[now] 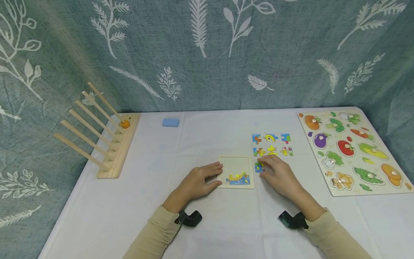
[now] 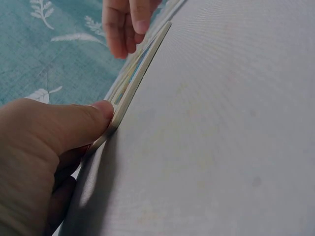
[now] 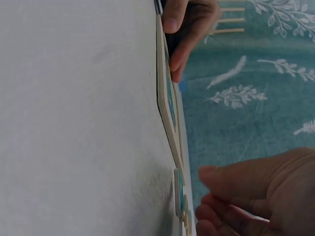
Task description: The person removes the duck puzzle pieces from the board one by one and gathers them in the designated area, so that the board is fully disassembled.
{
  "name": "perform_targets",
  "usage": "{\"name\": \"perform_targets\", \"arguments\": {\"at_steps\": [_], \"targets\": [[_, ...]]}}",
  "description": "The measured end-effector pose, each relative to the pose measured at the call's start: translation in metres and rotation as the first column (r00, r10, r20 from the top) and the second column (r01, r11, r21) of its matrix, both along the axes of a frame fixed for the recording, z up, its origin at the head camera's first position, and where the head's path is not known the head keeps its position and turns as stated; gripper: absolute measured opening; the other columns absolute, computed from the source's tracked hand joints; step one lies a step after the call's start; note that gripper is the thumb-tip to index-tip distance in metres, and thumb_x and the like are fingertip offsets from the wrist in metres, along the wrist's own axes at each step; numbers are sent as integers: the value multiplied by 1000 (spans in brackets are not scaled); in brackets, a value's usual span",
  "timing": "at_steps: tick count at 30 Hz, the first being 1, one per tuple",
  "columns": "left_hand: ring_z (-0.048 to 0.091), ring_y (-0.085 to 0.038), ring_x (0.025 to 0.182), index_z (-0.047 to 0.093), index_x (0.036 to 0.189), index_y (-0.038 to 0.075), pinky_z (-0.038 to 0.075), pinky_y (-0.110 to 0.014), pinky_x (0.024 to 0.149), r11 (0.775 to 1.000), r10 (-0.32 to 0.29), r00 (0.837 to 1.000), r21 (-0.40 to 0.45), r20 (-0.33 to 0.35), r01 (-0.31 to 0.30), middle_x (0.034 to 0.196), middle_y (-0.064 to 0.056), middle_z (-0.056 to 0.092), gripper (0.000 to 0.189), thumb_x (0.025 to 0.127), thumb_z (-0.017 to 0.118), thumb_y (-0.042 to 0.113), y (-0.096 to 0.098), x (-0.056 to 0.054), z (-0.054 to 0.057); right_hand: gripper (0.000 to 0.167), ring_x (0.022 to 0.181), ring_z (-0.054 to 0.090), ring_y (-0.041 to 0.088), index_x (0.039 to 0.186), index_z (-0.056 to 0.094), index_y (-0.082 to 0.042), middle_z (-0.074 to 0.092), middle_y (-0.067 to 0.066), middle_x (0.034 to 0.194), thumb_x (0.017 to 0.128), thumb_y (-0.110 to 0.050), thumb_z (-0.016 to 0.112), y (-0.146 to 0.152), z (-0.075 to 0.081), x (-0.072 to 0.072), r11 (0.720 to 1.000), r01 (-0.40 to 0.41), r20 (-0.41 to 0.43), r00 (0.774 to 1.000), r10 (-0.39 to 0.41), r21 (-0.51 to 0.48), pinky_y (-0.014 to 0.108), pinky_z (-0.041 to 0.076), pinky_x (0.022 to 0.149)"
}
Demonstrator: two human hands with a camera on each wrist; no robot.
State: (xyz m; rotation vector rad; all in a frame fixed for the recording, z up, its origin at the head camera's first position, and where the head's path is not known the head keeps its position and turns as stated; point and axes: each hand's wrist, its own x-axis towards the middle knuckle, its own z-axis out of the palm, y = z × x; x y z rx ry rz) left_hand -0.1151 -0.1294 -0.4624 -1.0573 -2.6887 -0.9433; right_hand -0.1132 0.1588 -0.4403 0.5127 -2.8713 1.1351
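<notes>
A small square puzzle board [image 1: 233, 163] lies on the white cloth, with several joined pieces [image 1: 238, 178] in its lower right part showing yellow and blue. My left hand [image 1: 201, 181] touches the board's left edge with its thumb and fingers spread along it. Over a loose blue-green puzzle piece [image 1: 258, 168] just right of the board is my right hand [image 1: 280, 176]. In the right wrist view its thumb and fingers [image 3: 231, 182] stand apart, and a piece [image 3: 178, 191] lies on the cloth below them. The fingertips partly cover that piece in the head view.
More loose puzzle pieces [image 1: 272, 151] lie in two rows behind the right hand. A vegetable peg board [image 1: 352, 162] is at the right. At the left stands a wooden rack with slanted pegs [image 1: 121, 154] and an orange bead [image 1: 125, 124]. A blue block [image 1: 170, 122] sits farther back.
</notes>
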Motion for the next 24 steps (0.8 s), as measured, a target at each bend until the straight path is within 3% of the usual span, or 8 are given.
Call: {"name": "perform_targets", "arguments": {"at_steps": [11,18,24], "targets": [[56,-18,122,67,117,2,47,-33,101,1000,11,1000,-6,19,-11,124,-7,64,40,83,74,22,0,1,1,40,102,62,17,120,63,-6,62,4,119,81,-8,72,-21,1,6,985,-135,103,984,146,-106,36,53,90],[56,-18,122,67,117,3,47,-33,101,1000,6,1000,-11,12,-6,125,-7,63,39,83,73,22,0,0,1,42,112,58,20,120,63,-7,62,4,121,80,-14,75,-36,0,3,958,-283,50,957,285,-43,41,48,96],[57,-19,121,68,116,1,49,-34,99,1000,-9,1000,3,-8,9,124,-8,64,39,83,73,22,0,0,0,40,108,59,18,120,63,-7,62,4,119,82,-15,73,-48,-1,-1,944,-330,56,943,329,5,40,50,94]]}}
